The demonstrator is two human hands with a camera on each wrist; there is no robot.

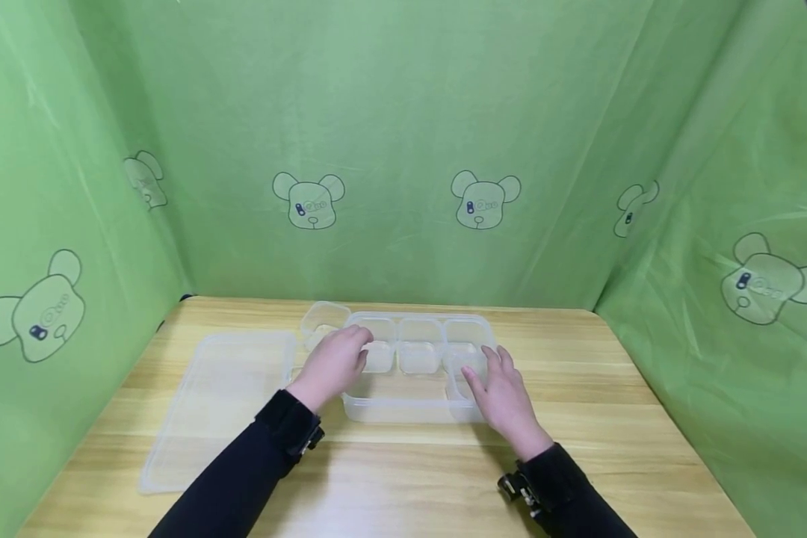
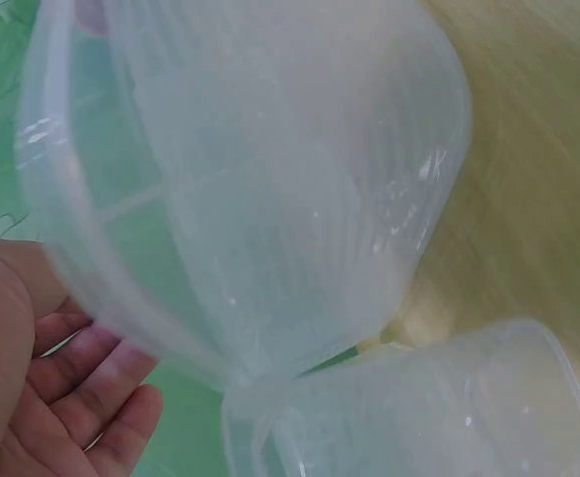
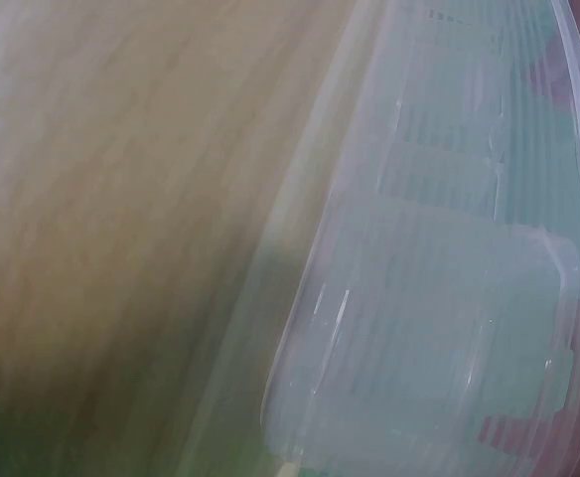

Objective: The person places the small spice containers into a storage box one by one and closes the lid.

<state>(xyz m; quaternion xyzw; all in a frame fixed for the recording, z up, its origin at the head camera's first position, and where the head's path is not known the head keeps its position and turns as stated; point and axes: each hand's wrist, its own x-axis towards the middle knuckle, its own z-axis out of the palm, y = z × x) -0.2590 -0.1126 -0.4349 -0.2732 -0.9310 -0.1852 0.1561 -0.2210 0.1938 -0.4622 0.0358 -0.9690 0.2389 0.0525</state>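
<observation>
Guiding the small cup [image 1: 459, 387] level should help: in head view it's sitting front-right in the box [image 1: 397, 412], my right hand [image 1: 509, 400] spread at it, grip unclear. Left wrist: my loosely curled left hand [image 2: 47, 397] is hanging empty beside the box. Right wrist: the cup is showing through the box.

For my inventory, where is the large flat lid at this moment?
In the head view, the large flat lid lies on the left part of the wooden table, left of the clear box, partly hidden by the left sleeve.
</observation>
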